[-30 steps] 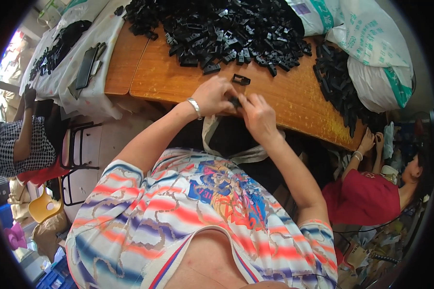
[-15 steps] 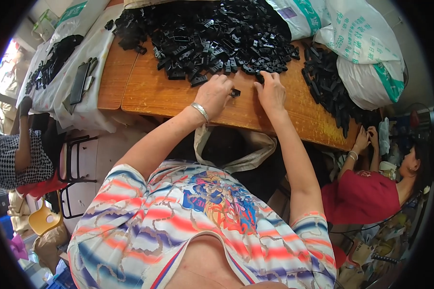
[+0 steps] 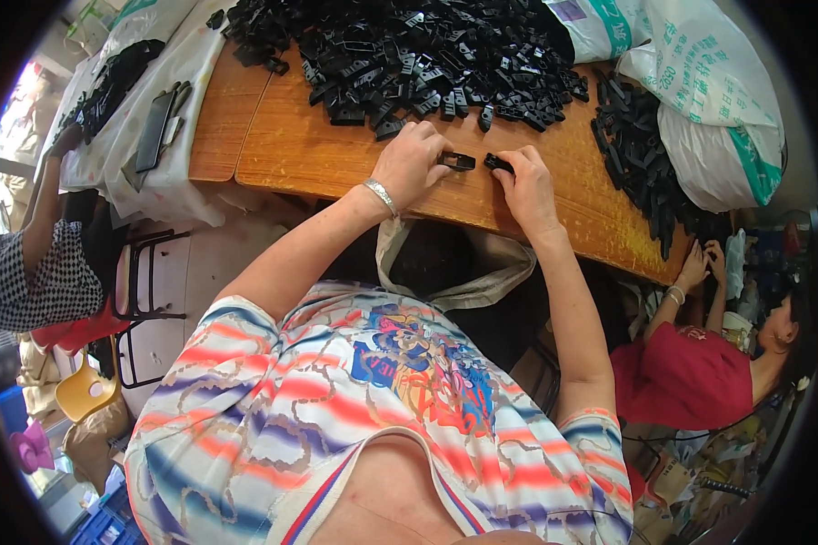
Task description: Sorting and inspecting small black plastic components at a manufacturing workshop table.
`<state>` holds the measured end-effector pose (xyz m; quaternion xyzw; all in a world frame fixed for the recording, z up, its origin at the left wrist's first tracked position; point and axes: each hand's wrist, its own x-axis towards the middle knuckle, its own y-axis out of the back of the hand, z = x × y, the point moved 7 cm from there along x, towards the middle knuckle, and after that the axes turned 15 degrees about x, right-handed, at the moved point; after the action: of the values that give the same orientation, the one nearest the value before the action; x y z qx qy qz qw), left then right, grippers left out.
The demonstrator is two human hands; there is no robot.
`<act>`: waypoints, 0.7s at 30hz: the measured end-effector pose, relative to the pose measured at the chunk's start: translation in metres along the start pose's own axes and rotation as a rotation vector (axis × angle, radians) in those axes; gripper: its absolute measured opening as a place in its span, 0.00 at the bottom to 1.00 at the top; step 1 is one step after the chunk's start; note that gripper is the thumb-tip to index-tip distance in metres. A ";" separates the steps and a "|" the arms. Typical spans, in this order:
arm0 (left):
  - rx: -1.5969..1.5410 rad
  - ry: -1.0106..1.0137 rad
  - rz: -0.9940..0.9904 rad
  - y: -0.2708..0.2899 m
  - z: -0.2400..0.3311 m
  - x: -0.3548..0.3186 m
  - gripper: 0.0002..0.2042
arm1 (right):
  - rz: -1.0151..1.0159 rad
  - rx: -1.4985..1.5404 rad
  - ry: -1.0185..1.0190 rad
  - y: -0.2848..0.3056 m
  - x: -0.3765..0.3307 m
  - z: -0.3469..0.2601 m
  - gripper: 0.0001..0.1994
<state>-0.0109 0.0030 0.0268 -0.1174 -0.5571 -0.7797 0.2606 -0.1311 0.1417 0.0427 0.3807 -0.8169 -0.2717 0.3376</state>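
Between the fingers of my left hand is a small black plastic part with a rectangular opening, its free end pointing right. My right hand pinches another black plastic part between thumb and fingers, and a short gap separates the two parts. Both hands are over the near part of the wooden table. Just beyond them lies a large heap of similar black plastic parts. What my left fingertips do behind the part is hidden.
Longer black strips lie in a pile on the right, beside white and green plastic sacks. A phone-like dark slab rests on a covered table at left. One person in red works at right, another in a checked top at left.
My right hand has drawn back from the heap's edge with a black part in its fingers. The part in my left hand now sticks out further to the right.
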 end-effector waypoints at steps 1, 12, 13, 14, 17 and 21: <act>0.000 0.001 -0.001 0.000 0.001 0.000 0.14 | 0.014 0.044 0.005 -0.001 -0.001 -0.004 0.12; 0.042 0.033 -0.059 -0.002 -0.002 0.002 0.14 | 0.097 0.161 0.220 -0.004 0.010 -0.062 0.12; 0.041 0.036 -0.060 -0.001 -0.003 0.003 0.14 | 0.090 0.139 0.214 -0.006 0.011 -0.063 0.12; 0.041 0.047 -0.075 -0.002 -0.005 0.003 0.14 | 0.083 0.117 0.208 -0.007 0.013 -0.064 0.12; 0.032 0.068 -0.088 -0.001 -0.005 0.003 0.13 | 0.074 -0.012 0.254 -0.006 0.011 -0.068 0.13; -0.034 0.100 -0.101 0.001 -0.004 0.005 0.12 | -0.015 -0.107 0.168 -0.012 0.010 -0.056 0.13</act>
<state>-0.0139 -0.0027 0.0285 -0.0547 -0.5352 -0.8061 0.2465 -0.0878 0.1163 0.0730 0.3898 -0.7671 -0.2844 0.4228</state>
